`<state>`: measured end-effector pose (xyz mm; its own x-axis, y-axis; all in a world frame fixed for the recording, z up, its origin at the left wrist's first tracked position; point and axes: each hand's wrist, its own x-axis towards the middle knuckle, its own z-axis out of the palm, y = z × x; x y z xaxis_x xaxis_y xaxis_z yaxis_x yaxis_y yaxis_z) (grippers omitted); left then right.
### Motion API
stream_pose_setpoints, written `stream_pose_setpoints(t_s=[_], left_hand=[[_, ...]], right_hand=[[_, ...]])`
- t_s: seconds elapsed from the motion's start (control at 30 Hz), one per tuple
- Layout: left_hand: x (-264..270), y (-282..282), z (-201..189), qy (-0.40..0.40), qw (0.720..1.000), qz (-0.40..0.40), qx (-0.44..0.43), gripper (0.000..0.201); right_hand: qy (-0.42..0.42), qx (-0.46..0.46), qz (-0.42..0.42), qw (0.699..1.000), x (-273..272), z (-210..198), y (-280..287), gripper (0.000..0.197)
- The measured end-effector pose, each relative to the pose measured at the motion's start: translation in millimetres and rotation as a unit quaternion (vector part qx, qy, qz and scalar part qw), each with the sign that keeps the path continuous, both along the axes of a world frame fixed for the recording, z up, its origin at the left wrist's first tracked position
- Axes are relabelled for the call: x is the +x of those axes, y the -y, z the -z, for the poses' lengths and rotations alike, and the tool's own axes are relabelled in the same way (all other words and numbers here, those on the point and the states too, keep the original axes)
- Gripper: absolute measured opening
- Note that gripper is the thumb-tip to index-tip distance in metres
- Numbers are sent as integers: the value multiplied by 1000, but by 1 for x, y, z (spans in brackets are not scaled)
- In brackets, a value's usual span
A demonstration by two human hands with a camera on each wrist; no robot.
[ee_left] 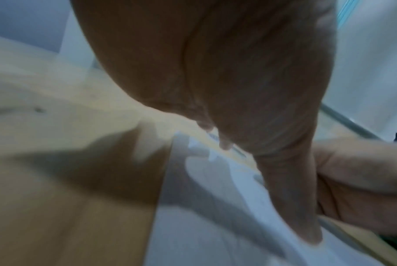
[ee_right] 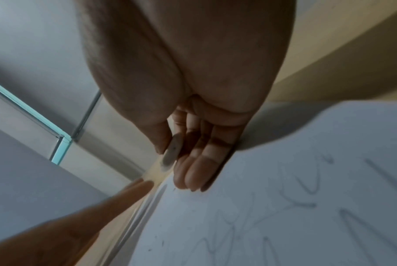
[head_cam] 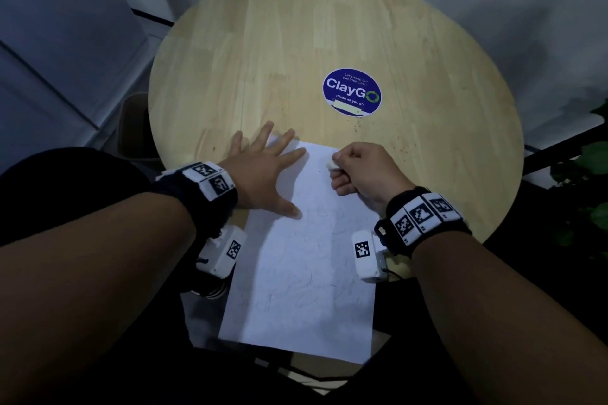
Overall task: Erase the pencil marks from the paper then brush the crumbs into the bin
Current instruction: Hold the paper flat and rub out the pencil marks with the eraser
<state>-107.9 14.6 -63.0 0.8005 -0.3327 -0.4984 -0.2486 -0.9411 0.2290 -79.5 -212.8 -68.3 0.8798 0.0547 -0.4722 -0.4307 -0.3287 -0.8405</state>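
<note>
Curled fingers point(head_cam: 343, 159) hide most of the eraser point(head_cam: 330, 165).

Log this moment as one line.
left hand: flat, fingers spread, presses paper on table | right hand: grips eraser at paper's far end | pencil marks: faint, remaining | bin: unseen

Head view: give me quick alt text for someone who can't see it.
A person's right hand pinches a small white eraser over the far end of a white paper sheet with faint pencil scribbles, while the left hand presses flat on its far left corner. The sheet lies on a round pale wooden table with a blue ClayGo sticker.
</note>
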Motion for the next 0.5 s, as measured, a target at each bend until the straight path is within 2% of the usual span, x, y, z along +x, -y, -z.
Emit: stream_pose_setpoints(t_s=[0.1,0.2,0.27,0.3,0.33,0.4,0.43,0.5], left_hand=[[-2,-12,-3,-28,998,18,59,134],[-5,-13,1,-51,996,19,69,141],[-4,-12,2,-60,996,16,64,142],[-4,-11,2,-63,996,14,62,142],[-4,-11,2,-65,996,12,59,142],[-5,-12,2,-65,996,9,58,142],[-5,-12,2,-65,996,8,60,142],[-5,-12,2,-65,996,11,62,141]], right_hand=[[-35,61,-5,998,-5,-13,-10,22],[-170,123,-136,968,-29,-17,-29,22],[-211,122,-177,953,-35,-13,-35,21],[-209,133,-143,958,-31,-9,-34,19],[-183,152,-71,969,-23,-4,-30,16],[-65,157,108,980,2,2,-15,11],[0,134,177,975,13,3,-6,11],[55,109,236,964,21,1,2,12]])
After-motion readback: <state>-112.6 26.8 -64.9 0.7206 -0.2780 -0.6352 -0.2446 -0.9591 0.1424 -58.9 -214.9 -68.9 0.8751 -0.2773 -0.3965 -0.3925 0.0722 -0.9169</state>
